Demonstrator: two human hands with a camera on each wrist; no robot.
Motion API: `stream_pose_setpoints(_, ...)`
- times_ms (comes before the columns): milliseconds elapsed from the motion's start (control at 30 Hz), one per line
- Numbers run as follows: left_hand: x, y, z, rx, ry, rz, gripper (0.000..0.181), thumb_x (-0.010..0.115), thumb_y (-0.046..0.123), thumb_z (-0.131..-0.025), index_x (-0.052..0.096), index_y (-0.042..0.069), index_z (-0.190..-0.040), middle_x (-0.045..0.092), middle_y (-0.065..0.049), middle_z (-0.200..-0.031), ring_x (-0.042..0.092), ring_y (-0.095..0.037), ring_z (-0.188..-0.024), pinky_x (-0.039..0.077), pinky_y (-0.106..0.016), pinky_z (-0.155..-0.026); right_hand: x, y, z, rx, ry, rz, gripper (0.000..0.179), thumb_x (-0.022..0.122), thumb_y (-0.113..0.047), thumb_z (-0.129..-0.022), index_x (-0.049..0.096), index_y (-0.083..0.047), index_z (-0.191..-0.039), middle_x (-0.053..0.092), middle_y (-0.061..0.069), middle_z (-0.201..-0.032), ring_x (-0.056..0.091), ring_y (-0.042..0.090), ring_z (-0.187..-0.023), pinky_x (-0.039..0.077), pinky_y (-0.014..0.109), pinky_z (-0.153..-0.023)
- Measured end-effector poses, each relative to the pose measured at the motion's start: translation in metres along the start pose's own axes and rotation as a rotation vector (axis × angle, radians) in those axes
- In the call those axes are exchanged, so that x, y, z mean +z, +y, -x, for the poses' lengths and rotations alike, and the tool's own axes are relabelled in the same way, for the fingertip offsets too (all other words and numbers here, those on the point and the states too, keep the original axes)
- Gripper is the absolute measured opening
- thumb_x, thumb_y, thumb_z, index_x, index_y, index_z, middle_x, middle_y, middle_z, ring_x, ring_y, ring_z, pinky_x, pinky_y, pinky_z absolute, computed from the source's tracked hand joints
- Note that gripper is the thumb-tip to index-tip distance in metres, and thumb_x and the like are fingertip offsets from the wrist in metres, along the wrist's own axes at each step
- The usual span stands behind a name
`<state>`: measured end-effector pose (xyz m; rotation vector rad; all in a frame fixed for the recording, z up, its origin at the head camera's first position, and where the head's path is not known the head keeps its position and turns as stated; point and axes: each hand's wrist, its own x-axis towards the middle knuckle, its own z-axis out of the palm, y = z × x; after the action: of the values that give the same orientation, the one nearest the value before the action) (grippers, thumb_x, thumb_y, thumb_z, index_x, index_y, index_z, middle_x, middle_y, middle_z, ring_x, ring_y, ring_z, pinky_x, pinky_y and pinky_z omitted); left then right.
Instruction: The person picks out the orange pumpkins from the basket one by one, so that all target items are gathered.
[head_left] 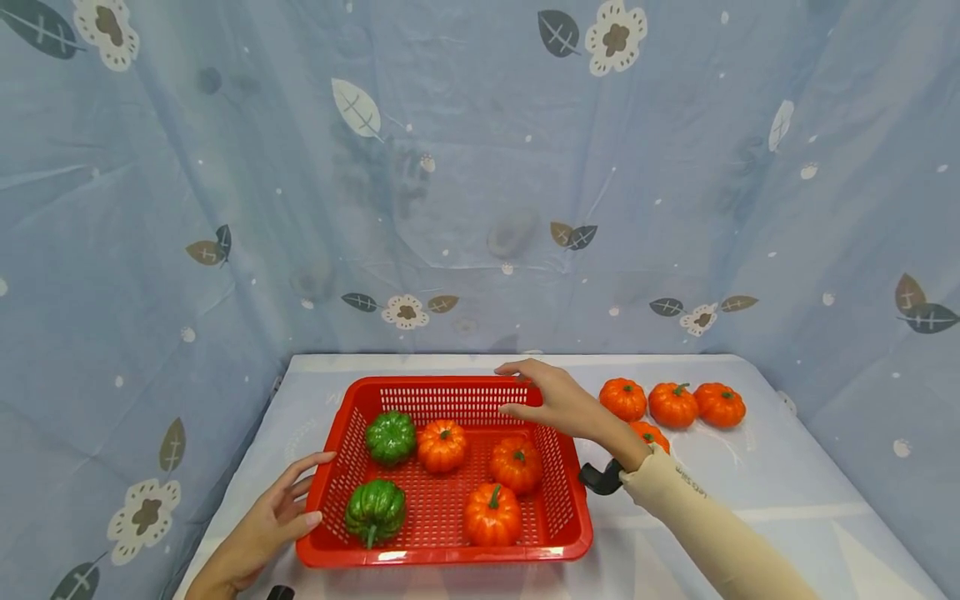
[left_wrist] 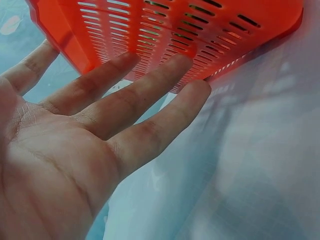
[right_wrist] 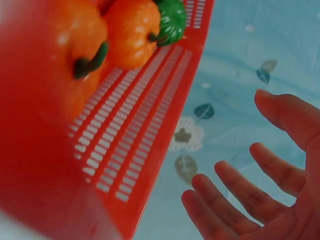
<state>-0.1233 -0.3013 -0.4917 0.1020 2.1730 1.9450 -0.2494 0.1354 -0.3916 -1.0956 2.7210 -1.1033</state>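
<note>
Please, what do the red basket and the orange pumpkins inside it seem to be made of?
Red basket: probably glossy molded plastic; its surface shines and regular slots pierce it.
Orange pumpkins: perhaps painted foam or plastic, with a shiny finish showing bright highlights; core hidden.

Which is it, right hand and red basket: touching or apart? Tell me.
Apart: the right wrist view shows patterned cloth between the right hand and the red basket.

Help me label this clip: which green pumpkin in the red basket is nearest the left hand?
The green pumpkin by the near left corner of the red basket, its stem toward the near rim; the other green one sits farther back.
</note>
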Motion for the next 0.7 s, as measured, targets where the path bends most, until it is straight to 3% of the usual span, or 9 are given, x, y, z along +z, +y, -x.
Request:
stream_pose_setpoints(300, 0.002, 0.001, 0.003, -0.02, 0.016, -0.015, 0.069, 0.067, 0.013, -0.098, 0.032, 0.018, -0.157, 0.041, -0.028, -0.152, 0.055, -0.037, -0.126, 0.058, -0.045, -0.09, 0.027, -0.011, -0.017, -0.055, -0.079, 0.006, 0.06, 0.077, -0.037, -0.094, 0.056, -0.01, -0.143, 0.061, 0.008, -0.139, 0.06, 0.03, -0.122, 0.05, 0.049, -0.102)
stream_pose_setpoints(533, 0.002, 0.002, 0.002, -0.014, 0.005, -0.013, 0.068, 0.066, 0.012, -0.099, 0.031, 0.018, -0.157, 0.04, -0.029, -0.152, 0.055, -0.037, -0.126, 0.058, -0.045, -0.09, 0.04, -0.017, -0.025, -0.046, -0.177, 0.008, 0.063, 0.077, -0.034, -0.094, 0.053, -0.009, -0.147, 0.058, 0.007, -0.145, 0.058, 0.03, -0.125, 0.048, 0.047, -0.104)
stream_pose_setpoints(700, 0.002, 0.002, 0.001, -0.021, 0.016, -0.011, 0.068, 0.067, 0.013, -0.098, 0.032, 0.019, -0.157, 0.041, -0.028, -0.151, 0.055, -0.039, -0.127, 0.058, -0.045, -0.09, 0.052, -0.017, -0.03, -0.04, -0.195, 0.065, 0.064, 0.077, -0.034, -0.094, 0.053, -0.012, -0.149, 0.058, 0.002, -0.145, 0.054, 0.023, -0.131, 0.044, 0.043, -0.11)
